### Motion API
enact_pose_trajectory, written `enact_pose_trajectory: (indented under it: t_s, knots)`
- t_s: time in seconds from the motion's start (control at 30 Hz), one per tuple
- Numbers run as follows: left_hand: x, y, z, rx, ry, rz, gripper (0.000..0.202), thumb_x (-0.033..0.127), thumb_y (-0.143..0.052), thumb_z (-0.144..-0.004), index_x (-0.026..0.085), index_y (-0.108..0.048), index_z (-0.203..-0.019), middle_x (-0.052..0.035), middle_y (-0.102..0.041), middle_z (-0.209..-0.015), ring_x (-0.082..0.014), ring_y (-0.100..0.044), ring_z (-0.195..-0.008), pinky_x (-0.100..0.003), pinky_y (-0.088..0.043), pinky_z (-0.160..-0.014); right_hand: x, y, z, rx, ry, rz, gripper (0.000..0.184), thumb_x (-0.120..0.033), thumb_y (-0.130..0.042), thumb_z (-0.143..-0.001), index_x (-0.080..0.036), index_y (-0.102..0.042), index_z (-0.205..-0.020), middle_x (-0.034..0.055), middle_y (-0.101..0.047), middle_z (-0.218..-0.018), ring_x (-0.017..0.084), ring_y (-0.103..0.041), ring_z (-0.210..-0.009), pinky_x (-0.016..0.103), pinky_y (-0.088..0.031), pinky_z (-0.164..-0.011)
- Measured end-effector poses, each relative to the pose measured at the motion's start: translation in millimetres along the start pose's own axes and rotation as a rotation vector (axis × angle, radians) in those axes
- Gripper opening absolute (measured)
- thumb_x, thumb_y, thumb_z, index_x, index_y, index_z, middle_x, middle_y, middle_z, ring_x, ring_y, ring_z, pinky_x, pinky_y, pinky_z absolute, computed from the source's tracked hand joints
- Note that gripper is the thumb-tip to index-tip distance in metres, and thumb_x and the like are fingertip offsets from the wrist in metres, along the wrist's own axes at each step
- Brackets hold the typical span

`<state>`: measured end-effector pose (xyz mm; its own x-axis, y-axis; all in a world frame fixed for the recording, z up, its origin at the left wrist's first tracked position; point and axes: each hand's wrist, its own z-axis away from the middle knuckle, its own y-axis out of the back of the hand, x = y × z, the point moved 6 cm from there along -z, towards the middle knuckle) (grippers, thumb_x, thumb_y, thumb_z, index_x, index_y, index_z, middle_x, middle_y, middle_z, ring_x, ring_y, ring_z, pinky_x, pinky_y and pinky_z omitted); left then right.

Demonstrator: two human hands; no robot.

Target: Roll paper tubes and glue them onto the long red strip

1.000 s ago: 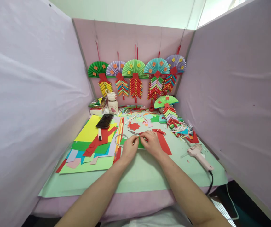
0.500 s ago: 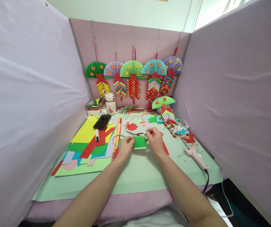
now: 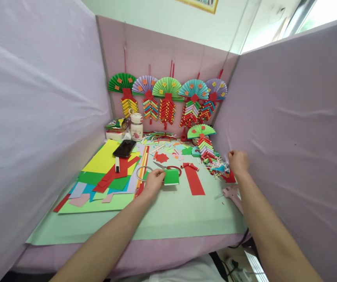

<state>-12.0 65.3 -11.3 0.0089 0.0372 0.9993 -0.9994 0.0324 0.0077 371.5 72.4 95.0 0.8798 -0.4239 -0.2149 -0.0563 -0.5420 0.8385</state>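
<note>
My left hand (image 3: pixel 154 182) pinches a small green paper piece (image 3: pixel 171 177) by its left edge; a white strip shows along its lower edge. Behind it lie scissors (image 3: pixel 173 168) with red handles, and a silver ring (image 3: pixel 141 173) rests just left of them. My right hand (image 3: pixel 239 162) is raised at the right, beside the pile of paper scraps (image 3: pixel 220 167), fingers curled together; whether anything is in them is hidden. Between the hands, a red paper strip (image 3: pixel 194 181) lies flat with small red rolls (image 3: pixel 189 167) at its top end.
Coloured paper sheets (image 3: pixel 98 160), a black phone (image 3: pixel 124 148) and a white bottle (image 3: pixel 136 127) are on the left. A glue gun (image 3: pixel 232 196) lies under my right forearm. Several paper fans (image 3: pixel 168 87) with firecracker-like strings hang on the back panel; another fan (image 3: pixel 201 131) leans at the right.
My right hand has left the green paper and moved right to the scrap pile, uncovering the red strip. My left hand keeps hold of the green paper. The view has tilted and shifted.
</note>
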Motion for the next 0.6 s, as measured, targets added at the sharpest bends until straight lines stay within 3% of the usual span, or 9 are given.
enact_pose_trajectory:
  t_s: [0.07,0.13,0.23,0.33,0.43,0.5,0.6]
  knots:
    - [-0.3,-1.5,0.3,-0.011,0.009,0.007,0.019,0.032,-0.057,-0.070,0.016,-0.062,-0.080,-0.0034,-0.064,-0.075,-0.0148,-0.059,-0.065,-0.026,-0.047,-0.059,9.8,-10.0,-5.6,-0.110,-0.036,0.096,0.030,-0.030,-0.051,-0.083,-0.009,-0.073,-0.088,0.0224,-0.066,-0.085,0.029,-0.062,-0.082,0.036,-0.040,-0.065]
    - [-1.9,-3.2,0.0,-0.019,0.014,0.009,0.018,0.031,-0.057,-0.071,0.016,-0.062,-0.079,-0.0033,-0.064,-0.072,-0.0146,-0.059,-0.062,-0.026,-0.046,-0.057,7.3,-14.3,-7.6,-0.141,-0.027,0.127,0.029,-0.030,-0.055,-0.082,-0.009,-0.073,-0.093,0.0240,-0.065,-0.087,0.031,-0.063,-0.084,0.038,-0.041,-0.065]
    - [-4.3,-7.5,0.0,-0.038,-0.001,0.006,0.016,0.029,-0.056,-0.071,0.015,-0.062,-0.078,-0.0024,-0.063,-0.069,-0.0137,-0.057,-0.059,-0.025,-0.045,-0.055,-27.4,-15.3,-5.9,-0.111,0.093,0.102,0.036,-0.023,-0.054,-0.082,-0.017,-0.065,-0.116,0.0210,-0.062,-0.108,0.030,-0.061,-0.095,0.038,-0.043,-0.073]
    - [-4.7,-11.7,2.3,-0.053,-0.022,-0.018,0.015,0.027,-0.054,-0.071,0.016,-0.062,-0.075,0.0000,-0.060,-0.062,-0.0124,-0.053,-0.054,-0.024,-0.042,-0.052,-104.4,-23.6,5.5,-0.136,0.414,-0.077,0.040,-0.020,-0.053,-0.082,-0.014,-0.060,-0.121,0.0192,-0.059,-0.115,0.029,-0.057,-0.103,0.039,-0.044,-0.082]
    - [-2.2,-13.7,5.6,-0.074,-0.036,-0.043,0.012,0.023,-0.052,-0.069,0.016,-0.062,-0.072,0.0013,-0.057,-0.059,-0.0119,-0.050,-0.054,-0.023,-0.040,-0.053,-190.9,-46.5,23.0,-0.234,0.661,-0.163,0.033,-0.018,-0.053,-0.083,-0.023,-0.064,-0.114,0.0076,-0.063,-0.116,0.020,-0.056,-0.107,0.029,-0.041,-0.091]
    - [0.1,-13.3,7.2,-0.083,-0.048,-0.055,0.011,0.020,-0.051,-0.068,0.016,-0.061,-0.068,0.0011,-0.057,-0.060,-0.0117,-0.050,-0.055,-0.023,-0.039,-0.054,-247.0,-65.3,38.1,-0.338,0.874,-0.264,0.035,-0.012,-0.050,-0.084,-0.018,-0.063,-0.116,0.0100,-0.063,-0.118,0.019,-0.055,-0.108,0.030,-0.039,-0.095]
    - [0.5,-11.0,8.3,-0.081,-0.040,-0.058,0.011,0.018,-0.050,-0.068,0.016,-0.060,-0.066,0.0010,-0.056,-0.060,-0.0114,-0.048,-0.056,-0.023,-0.038,-0.055,-305.5,-91.0,45.3,-0.407,0.955,-0.296,0.033,-0.008,-0.047,-0.084,-0.016,-0.066,-0.110,0.0108,-0.065,-0.116,0.019,-0.058,-0.105,0.028,-0.041,-0.090]
